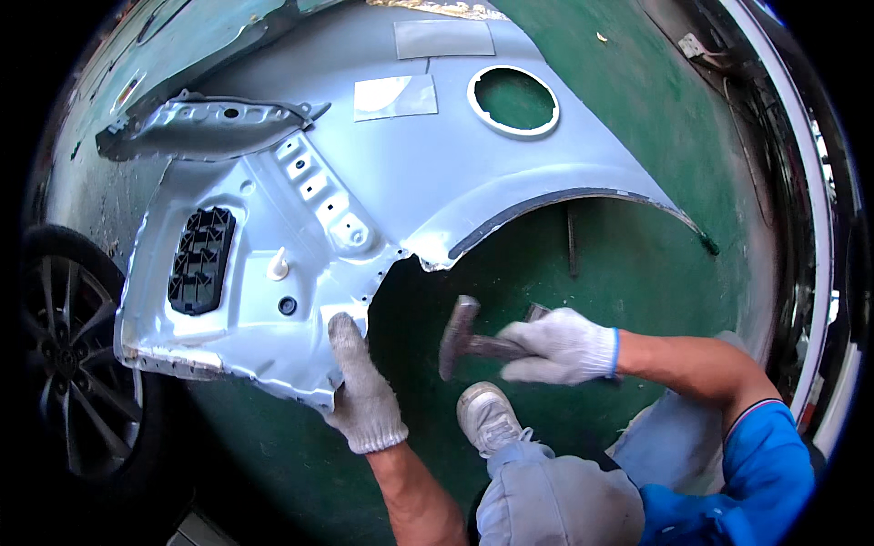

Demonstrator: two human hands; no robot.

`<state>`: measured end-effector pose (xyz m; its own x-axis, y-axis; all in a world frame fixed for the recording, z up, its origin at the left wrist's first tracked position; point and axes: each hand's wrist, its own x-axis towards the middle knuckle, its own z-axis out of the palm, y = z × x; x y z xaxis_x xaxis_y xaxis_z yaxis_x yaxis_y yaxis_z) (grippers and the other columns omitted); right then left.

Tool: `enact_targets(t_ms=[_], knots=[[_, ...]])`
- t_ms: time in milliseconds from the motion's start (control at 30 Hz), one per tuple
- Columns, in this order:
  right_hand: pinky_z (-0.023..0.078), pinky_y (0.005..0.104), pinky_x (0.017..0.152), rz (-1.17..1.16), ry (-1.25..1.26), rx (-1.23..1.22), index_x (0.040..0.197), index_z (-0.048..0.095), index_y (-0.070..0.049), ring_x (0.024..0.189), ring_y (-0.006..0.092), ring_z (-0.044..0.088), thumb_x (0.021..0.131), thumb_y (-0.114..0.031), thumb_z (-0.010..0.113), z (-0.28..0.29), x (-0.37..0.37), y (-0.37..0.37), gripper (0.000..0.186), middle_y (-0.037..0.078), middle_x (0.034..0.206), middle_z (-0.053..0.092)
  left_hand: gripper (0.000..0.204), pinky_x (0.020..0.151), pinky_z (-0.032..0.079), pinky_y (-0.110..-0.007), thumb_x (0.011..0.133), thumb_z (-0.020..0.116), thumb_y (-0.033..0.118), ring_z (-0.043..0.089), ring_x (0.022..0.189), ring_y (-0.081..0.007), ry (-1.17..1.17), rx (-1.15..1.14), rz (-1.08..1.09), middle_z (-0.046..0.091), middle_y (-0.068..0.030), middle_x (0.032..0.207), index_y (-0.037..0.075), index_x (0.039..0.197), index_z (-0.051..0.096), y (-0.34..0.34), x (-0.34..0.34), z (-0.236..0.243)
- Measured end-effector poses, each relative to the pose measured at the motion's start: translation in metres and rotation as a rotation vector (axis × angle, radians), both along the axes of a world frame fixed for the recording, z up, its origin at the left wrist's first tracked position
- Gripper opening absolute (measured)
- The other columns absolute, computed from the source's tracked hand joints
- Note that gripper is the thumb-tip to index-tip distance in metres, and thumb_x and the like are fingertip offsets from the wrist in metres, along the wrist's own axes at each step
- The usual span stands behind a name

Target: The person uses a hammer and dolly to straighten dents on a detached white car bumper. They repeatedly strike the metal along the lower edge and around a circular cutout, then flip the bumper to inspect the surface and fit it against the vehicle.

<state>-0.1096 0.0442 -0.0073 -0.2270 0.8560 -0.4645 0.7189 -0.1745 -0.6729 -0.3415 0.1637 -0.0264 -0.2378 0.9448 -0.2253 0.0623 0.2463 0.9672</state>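
A large silver-grey car rear quarter panel [364, 168] spreads across the upper left and middle, with a round opening and a curved wheel arch. My left hand [364, 391], in a white knit glove, grips its lower flange, thumb on top and fingers hidden beneath. My right hand [572, 348], gloved alike, is closed round the handle of a hammer [461, 337]. The worn metal head is held to the right of the flange, apart from the panel. A black plastic vent [202, 261] sits in the panel's lower left part, near a white plug [278, 265] and a black grommet [288, 305].
A car wheel [68, 359] stands at the left edge. The floor [628, 100] is green. Dark vehicle parts and a pale sill [808, 118] run along the right side. My white shoe [487, 417] is below the hammer. A thin rod [572, 241] shows below the wheel arch.
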Motion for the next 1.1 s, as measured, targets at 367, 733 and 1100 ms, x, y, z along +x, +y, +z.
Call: enact_targets(t_ms=[367,733,1100], knots=[[0.053,0.055,0.067,-0.071,-0.256,-0.067,0.112,0.057,-0.006,0.075,0.0445,0.068,0.096,-0.037,0.063,-0.053,-0.036,0.051,0.036,0.022,0.077,0.068,0.061,0.103,0.046,-0.045,0.093,0.074,0.027,0.062,0.115,-0.0294,0.073,-0.05,0.037,0.065,-0.0205,0.127,-0.008,0.137,0.05,-0.004,-0.005,0.0],[0.054,0.0546,0.069,0.047,-0.17,-0.125,0.109,0.058,-0.004,0.078,0.0447,0.069,0.094,-0.041,0.064,-0.053,-0.027,0.048,0.04,0.023,0.077,0.067,0.052,0.101,0.047,-0.047,0.095,0.07,0.025,0.061,0.115,-0.033,0.163,-0.075,0.053,0.063,-0.0233,0.128,-0.008,0.132,0.055,-0.008,-0.006,-0.002],[0.056,0.0522,0.069,0.086,-0.15,-0.057,0.102,0.059,-0.002,0.077,0.0431,0.07,0.093,-0.039,0.065,-0.044,-0.032,0.053,0.038,0.022,0.076,0.068,0.05,0.1,0.048,-0.047,0.094,0.069,0.027,0.063,0.113,-0.0354,0.552,0.052,-0.1,0.064,-0.0239,0.125,-0.009,0.127,0.059,-0.011,-0.016,-0.009]])
